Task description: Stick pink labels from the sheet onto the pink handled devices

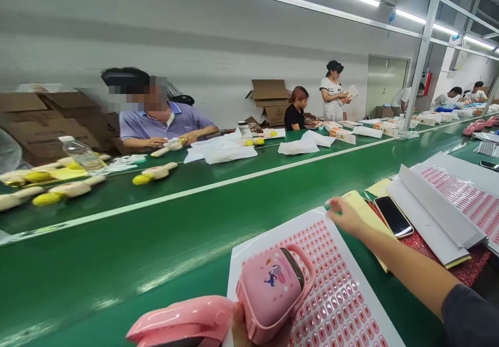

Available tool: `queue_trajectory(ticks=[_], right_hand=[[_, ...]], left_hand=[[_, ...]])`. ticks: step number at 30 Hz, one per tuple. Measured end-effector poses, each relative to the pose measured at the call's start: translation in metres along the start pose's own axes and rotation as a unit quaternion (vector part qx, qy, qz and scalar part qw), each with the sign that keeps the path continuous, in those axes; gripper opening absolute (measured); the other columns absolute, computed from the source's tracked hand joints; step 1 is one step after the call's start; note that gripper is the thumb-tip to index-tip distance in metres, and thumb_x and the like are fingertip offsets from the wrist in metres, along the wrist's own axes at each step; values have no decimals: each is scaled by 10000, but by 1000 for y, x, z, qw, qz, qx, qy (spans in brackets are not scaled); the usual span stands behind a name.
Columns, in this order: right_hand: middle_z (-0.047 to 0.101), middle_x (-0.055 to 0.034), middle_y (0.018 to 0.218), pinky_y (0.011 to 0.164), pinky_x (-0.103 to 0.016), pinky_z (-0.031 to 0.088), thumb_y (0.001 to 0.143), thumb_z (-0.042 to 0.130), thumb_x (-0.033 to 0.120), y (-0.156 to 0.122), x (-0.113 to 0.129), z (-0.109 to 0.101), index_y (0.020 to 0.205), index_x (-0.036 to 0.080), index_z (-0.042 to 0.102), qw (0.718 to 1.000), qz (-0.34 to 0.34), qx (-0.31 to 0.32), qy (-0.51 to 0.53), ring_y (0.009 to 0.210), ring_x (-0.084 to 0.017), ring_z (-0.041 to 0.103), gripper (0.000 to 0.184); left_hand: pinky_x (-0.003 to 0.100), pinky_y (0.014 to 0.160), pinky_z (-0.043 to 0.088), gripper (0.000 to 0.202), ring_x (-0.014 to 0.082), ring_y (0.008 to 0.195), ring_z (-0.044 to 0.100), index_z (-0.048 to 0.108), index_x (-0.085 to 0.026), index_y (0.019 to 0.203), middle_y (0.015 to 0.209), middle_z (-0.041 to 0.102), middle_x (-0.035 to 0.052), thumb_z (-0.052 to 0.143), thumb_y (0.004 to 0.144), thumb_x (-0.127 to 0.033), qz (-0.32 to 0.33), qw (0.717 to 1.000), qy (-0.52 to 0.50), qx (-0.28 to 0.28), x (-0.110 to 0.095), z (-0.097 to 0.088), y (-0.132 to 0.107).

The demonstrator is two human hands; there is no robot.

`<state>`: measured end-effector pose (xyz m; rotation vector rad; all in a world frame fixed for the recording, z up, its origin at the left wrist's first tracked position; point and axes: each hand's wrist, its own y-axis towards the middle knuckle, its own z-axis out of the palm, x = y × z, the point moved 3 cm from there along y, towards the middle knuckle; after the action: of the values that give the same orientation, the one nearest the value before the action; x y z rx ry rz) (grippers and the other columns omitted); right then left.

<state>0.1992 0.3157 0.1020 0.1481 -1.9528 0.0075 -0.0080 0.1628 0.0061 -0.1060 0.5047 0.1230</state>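
Green conveyor belting (117,279) runs past the person, and a white sheet of pink printed labels (335,284) lies on it directly ahead of the hands. At that sheet's far corner, the right hand (345,217) hangs open and empty, its fingers loosely curled; whether its fingertips (330,205) touch the sheet or the yellow notepaper (360,207) just beyond, I cannot tell. Low at the near edge, the left hand (242,326) is closed around a pink plastic case (268,290) with a loop handle, while a glossy pink shell (179,318) sits against it. Gripping low on the case leaves its handle and printed face unobstructed.
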Motion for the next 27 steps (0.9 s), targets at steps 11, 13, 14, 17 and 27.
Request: queue_trajectory(ticks=[11,13,14,17,27], right_hand=[[559,-75,1150,815,-395,498,890,517,312,101,-65,-59,1132,169,537,970,72,-102,-209,965,-190,578,282],[559,-75,1150,817,-395,497,891,516,312,102,-70,-56,1130,169,538,964,60,-103,-237,966,-189,577,279],[558,-75,1151,818,-396,496,891,517,312,103,-71,-56,1130,170,538,961,54,-104,-249,967,-190,577,279],[557,-76,1155,822,-397,494,891,516,311,104,-73,-53,1127,172,541,954,34,-103,-278,971,-190,575,274],[567,-72,1134,805,-382,502,894,510,313,101,-76,-54,1115,171,546,951,19,-120,-286,945,-180,583,265]], left_hand=[[408,699,558,651,279,841,676,415,-379,1300,1015,708,40,661,698,-402,39,998,-34,-34,3,15,-2],[392,671,564,652,271,829,679,418,-389,1295,1005,712,31,664,692,-389,31,998,-28,-47,4,16,-4],[391,666,564,643,271,826,679,422,-389,1293,1004,713,30,658,694,-393,27,998,-24,-54,3,16,-4],[416,689,558,611,280,818,679,456,-363,1278,989,716,38,633,696,-429,15,997,-3,-81,1,19,-5],[338,614,566,435,194,601,681,499,-298,1256,776,739,13,293,873,-296,53,968,32,-243,-5,83,-16]])
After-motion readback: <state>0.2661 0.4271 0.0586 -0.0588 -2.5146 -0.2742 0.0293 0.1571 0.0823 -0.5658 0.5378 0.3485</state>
